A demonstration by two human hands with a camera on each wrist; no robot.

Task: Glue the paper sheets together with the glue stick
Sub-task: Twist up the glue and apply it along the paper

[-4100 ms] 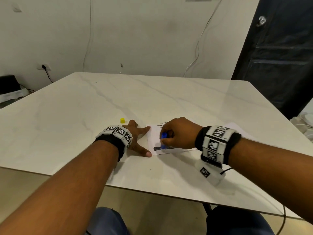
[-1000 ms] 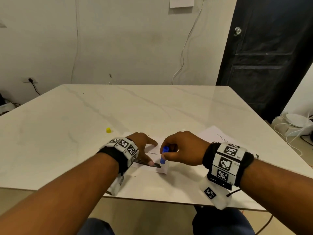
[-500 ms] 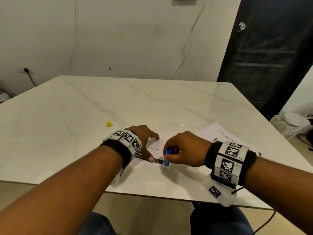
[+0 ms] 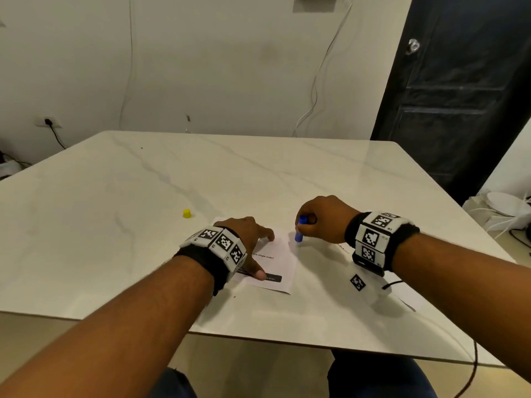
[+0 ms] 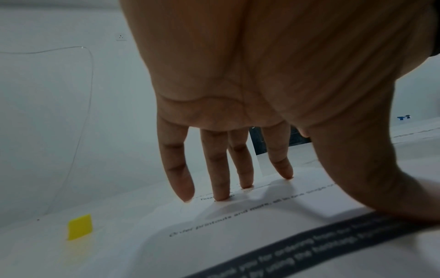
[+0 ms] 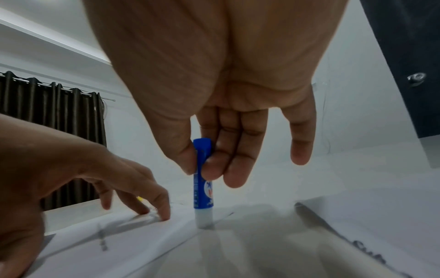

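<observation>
A small printed paper sheet [image 4: 277, 264] [image 5: 238, 235] [image 6: 119, 250] lies near the table's front edge. My left hand [image 4: 253, 239] [image 5: 238, 169] [image 6: 71, 178] presses it flat, fingers spread and straight, thumb on its dark printed bar. My right hand [image 4: 321, 222] [image 6: 214, 150] pinches a blue glue stick [image 4: 299, 232] [image 6: 202, 178] upright between thumb and fingers. The stick's white tip touches the sheet's far right edge. A second printed sheet [image 4: 408, 297] [image 6: 381, 235] lies to the right, mostly under my right forearm.
The yellow glue cap [image 4: 186, 213] [image 5: 79, 226] stands on the marble table [image 4: 143, 196] left of my left hand. A cable [image 4: 474, 357] hangs off the table's front right edge. A dark door [image 4: 459, 96] stands behind on the right.
My right hand has drawn the glue stick from the sheet's near edge up along its right side to the far corner. My left hand stays pressing the sheet.
</observation>
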